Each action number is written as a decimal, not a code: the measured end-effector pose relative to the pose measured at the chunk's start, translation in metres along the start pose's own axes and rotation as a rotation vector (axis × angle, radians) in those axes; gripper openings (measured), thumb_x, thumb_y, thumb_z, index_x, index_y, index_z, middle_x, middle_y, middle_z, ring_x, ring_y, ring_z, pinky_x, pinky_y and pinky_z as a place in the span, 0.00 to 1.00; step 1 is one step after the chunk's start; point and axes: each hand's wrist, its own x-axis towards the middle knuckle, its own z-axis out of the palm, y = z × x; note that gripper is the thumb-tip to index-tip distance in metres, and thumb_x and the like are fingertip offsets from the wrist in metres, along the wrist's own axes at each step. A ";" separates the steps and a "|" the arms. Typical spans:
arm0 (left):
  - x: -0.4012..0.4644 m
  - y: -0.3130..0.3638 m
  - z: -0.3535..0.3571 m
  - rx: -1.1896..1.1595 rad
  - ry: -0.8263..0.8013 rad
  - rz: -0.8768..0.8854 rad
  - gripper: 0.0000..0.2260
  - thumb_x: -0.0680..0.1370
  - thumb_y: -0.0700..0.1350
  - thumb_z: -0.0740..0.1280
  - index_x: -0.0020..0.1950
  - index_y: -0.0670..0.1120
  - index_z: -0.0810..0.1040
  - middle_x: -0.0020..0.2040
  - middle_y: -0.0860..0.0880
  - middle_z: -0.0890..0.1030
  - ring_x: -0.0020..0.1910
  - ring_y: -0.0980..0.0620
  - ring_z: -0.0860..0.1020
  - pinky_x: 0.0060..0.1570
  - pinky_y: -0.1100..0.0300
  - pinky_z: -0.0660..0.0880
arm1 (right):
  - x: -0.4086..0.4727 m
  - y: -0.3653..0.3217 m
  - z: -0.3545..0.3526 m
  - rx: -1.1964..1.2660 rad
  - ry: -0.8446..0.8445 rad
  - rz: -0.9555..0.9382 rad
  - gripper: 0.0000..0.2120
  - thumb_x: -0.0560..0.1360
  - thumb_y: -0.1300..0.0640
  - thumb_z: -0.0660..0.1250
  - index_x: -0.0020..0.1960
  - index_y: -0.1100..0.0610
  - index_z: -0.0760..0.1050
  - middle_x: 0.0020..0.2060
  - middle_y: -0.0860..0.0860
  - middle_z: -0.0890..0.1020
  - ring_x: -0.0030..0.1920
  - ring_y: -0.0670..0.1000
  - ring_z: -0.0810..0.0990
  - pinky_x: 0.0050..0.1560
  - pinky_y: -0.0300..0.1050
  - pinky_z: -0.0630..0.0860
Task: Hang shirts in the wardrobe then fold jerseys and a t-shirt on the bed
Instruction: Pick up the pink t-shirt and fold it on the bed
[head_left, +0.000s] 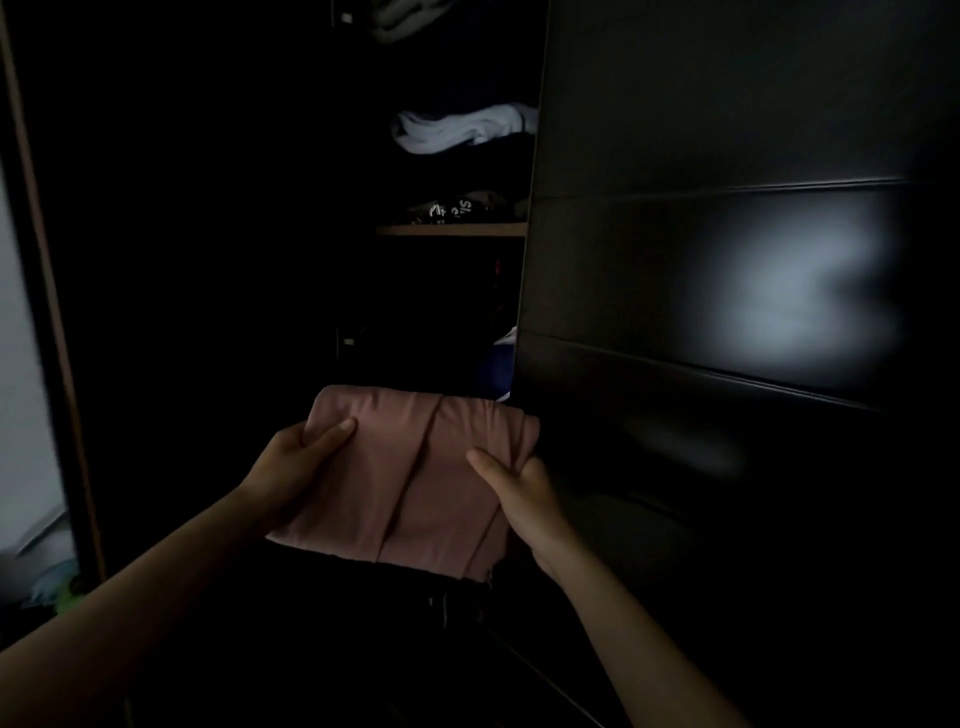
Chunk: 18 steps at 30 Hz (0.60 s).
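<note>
Each grip is closed on the folded pink garment (415, 478) — left hand (296, 462) pinching its left edge, right hand (519, 493) its right, thumbs on top. Held before the open wardrobe (452, 228), it looks light, soft and floppy — probably best supported from beneath at both sides.
</note>
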 end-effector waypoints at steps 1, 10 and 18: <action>0.010 0.002 -0.002 0.010 0.008 0.006 0.21 0.73 0.58 0.74 0.54 0.41 0.84 0.48 0.43 0.87 0.50 0.42 0.86 0.55 0.47 0.81 | 0.010 0.003 0.005 -0.004 0.015 -0.003 0.20 0.75 0.53 0.73 0.65 0.55 0.76 0.56 0.48 0.83 0.54 0.45 0.82 0.55 0.40 0.79; 0.146 -0.016 -0.008 0.032 -0.004 0.037 0.16 0.76 0.53 0.73 0.51 0.40 0.84 0.49 0.41 0.86 0.51 0.41 0.84 0.57 0.46 0.80 | 0.140 0.038 0.063 -0.211 0.247 -0.014 0.32 0.74 0.40 0.70 0.67 0.63 0.71 0.59 0.59 0.80 0.59 0.58 0.80 0.62 0.56 0.76; 0.321 -0.042 0.045 -0.013 -0.263 -0.121 0.19 0.80 0.47 0.68 0.64 0.34 0.77 0.64 0.38 0.79 0.57 0.43 0.79 0.58 0.53 0.74 | 0.294 0.057 0.067 -0.279 0.542 0.042 0.29 0.79 0.57 0.68 0.75 0.67 0.63 0.72 0.61 0.71 0.72 0.60 0.70 0.73 0.51 0.64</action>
